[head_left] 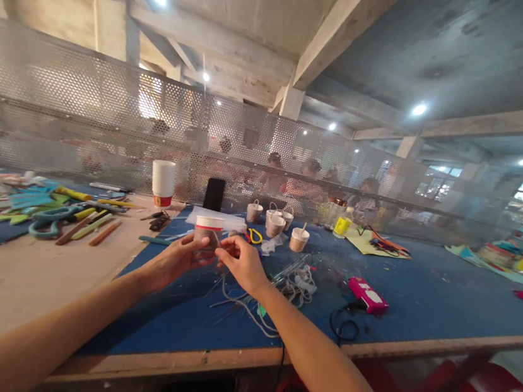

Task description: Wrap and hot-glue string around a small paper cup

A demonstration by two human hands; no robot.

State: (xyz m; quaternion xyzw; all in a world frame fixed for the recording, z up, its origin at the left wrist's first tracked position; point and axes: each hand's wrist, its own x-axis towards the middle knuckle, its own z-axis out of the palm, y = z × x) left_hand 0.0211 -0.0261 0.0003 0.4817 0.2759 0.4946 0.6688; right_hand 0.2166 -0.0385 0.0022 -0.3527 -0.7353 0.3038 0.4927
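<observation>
A paper cup (208,231) with a red band near its rim is held up over the blue table mat (422,286). My left hand (172,261) grips the cup from the left side. My right hand (241,262) pinches at the cup's right side with thumb and fingertips; what it pinches is too small to tell. Below the hands lies a tangle of thin wires and white cord (279,287).
Several small paper cups (277,223) stand behind. A stack of white cups (162,182), a black phone (214,194), scissors and coloured sticks (72,218) lie left. A pink device (367,295) with black cable lies right. People sit behind a mesh fence (85,117).
</observation>
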